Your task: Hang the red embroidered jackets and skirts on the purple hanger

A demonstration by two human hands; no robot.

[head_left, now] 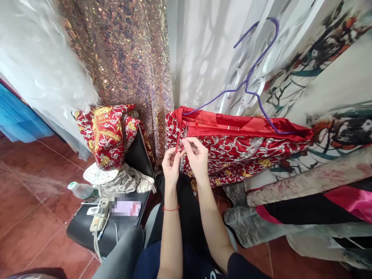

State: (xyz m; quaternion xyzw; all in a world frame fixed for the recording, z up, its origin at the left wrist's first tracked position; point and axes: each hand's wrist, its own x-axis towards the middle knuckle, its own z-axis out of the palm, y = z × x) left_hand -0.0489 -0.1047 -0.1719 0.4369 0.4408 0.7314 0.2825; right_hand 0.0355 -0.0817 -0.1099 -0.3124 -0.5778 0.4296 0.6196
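Beside a rack of hanging costumes, a seated person works with both hands on a red embroidered garment (238, 151) draped over a purple wire hanger (255, 69). The left hand (171, 164), a red string bracelet (171, 209) at its wrist, and the right hand (198, 157) meet at the garment's left edge, fingertips of each pinched together on a thin red tie cord (178, 142) that hangs from the upper corner. The garment hangs at chest height ahead of the person, its silver and gold embroidery facing out and its plain red lining folded over the top. Behind it fall a sequined gold fabric (128, 50) and a white curtain (203, 50). At left, a second red-and-gold embroidered piece (106, 133) lies heaped on a black chair (136, 155), above a patterned white cloth (124, 180). A plastic bottle (81, 190) lies near a white power strip (97, 221) over the red tiled floor (35, 201).
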